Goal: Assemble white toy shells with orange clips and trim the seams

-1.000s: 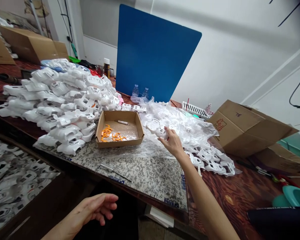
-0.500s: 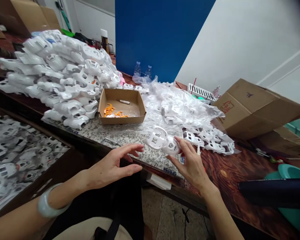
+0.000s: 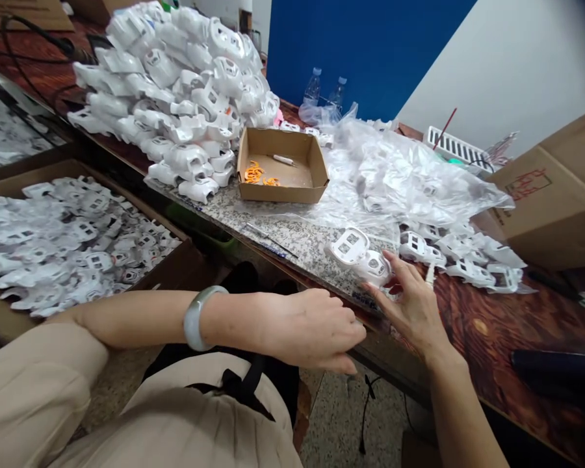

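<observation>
At four o'clock, the right hand [image 3: 412,305], back from the plastic-covered heap [image 3: 409,162] at two o'clock, has its grip closed on a white plastic part [image 3: 374,268] by the desk's [image 3: 472,325] near edge. At six o'clock, the left hand [image 3: 312,328], open moments ago, has curled; its contents cannot be told. The part seems separated for handling.

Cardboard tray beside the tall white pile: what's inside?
The cardboard tray holds curved orange pieces and a white pen-like tool. Its near wall covers the closest strip inside, so anything lying there cannot be seen.
</observation>
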A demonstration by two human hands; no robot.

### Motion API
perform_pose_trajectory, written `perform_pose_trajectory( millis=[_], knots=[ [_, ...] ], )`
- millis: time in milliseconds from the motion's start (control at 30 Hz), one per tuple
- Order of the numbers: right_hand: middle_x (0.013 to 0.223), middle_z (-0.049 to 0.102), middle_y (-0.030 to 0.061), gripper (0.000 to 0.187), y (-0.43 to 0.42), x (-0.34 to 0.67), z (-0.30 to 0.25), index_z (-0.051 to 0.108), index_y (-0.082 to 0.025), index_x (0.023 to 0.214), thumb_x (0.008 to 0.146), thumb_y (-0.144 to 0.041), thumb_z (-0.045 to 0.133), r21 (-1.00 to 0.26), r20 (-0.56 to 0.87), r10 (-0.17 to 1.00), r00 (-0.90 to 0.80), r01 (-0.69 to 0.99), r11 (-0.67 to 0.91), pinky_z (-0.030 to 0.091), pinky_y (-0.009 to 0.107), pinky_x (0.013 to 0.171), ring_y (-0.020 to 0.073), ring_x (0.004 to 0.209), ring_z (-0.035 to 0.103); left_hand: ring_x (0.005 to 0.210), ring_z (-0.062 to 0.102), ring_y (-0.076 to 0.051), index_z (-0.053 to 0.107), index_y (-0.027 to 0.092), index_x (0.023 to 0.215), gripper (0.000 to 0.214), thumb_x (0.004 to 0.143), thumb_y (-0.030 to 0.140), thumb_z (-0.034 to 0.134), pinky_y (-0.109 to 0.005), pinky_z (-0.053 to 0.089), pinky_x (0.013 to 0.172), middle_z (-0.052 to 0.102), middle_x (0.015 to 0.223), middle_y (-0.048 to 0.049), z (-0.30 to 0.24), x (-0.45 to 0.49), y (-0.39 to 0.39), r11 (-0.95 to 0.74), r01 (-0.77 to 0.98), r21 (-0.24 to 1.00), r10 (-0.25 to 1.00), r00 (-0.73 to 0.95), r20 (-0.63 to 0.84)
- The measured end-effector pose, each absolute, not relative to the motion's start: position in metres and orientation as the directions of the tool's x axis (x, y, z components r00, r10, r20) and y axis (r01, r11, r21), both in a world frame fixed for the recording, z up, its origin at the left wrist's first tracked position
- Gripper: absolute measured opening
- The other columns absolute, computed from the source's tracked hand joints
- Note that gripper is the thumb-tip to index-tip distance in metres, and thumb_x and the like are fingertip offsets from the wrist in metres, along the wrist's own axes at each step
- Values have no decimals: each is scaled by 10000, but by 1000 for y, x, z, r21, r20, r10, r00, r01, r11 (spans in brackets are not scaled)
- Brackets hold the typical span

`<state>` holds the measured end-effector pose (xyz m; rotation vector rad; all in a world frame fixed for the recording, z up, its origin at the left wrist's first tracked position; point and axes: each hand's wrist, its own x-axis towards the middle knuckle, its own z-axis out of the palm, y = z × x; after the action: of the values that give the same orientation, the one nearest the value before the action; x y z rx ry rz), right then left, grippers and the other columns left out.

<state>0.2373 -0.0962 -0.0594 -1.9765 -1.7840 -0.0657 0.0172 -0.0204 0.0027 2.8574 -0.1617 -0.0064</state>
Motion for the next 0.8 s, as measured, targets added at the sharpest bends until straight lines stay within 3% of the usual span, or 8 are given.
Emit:
perform_pose_trajectory(
  millis=[133,267,400,467,533,600,700,800],
  knots=[
    [1183,561,117,578,-110,238,-61,448,-180,1309,822,-465,569,-307,341,926,165,950,-56,484,351,829,233,969,577,762,650,-218,611,131,912,287,879,402,522,-307,442,650,692,858,-95,-12,22,-17,-959,-91,267,-98,995,-14],
    [1177,568,124,579,-117,241,-66,457,-176,1303,820,-474,572,-311,347,920,180,948,-68,480,377,851,251,1011,571,820,651,-246,613,113,961,313,893,394,495,-320,451,677,690,878,-113,-19,25,-16,-952,-60,300,-87,993,-77],
    [1179,565,129,579,-120,242,-70,453,-169,1306,823,-466,572,-326,348,921,178,944,-59,480,373,859,246,1025,570,846,639,-259,603,89,1029,336,887,378,508,-328,457,690,680,928,-138,-31,21,-19,-913,-43,405,-98,988,-117],
    [1186,563,130,581,-121,242,-73,457,-168,1303,819,-467,579,-333,357,917,179,941,-54,475,373,875,246,1050,560,844,638,-249,612,95,1036,332,882,374,517,-314,464,691,681,921,-138,-47,17,-22,-841,-4,541,-107,982,-159],
    [1183,564,131,583,-122,243,-76,469,-165,1293,811,-467,593,-339,366,911,191,939,-60,474,370,882,244,1052,558,850,641,-218,622,120,1049,324,885,377,513,-281,476,696,688,938,-121,-69,12,-27,-636,91,766,-149,960,-238],
    [1155,574,131,583,-122,245,-79,484,-157,1280,803,-471,605,-344,368,906,211,936,-78,474,371,880,241,1027,565,840,645,-182,614,146,1096,352,891,404,488,-252,489,683,691,980,-102,-96,8,-33,-288,269,919,-217,917,-336],
    [1109,586,127,581,-119,246,-82,501,-151,1265,805,-494,596,-348,354,905,235,932,-105,468,393,884,242,1001,566,805,641,-165,593,139,1141,433,881,462,470,-248,496,633,676,1031,-125,-134,4,-42,87,466,880,-196,875,-443],
    [1126,573,126,590,-113,249,-84,504,-153,1258,817,-540,560,-352,352,906,235,930,-104,454,430,902,256,1038,548,798,628,-159,600,124,1129,479,841,497,515,-251,488,634,666,1043,-136,-162,3,-42,172,479,861,-21,875,-483]
  ],
)
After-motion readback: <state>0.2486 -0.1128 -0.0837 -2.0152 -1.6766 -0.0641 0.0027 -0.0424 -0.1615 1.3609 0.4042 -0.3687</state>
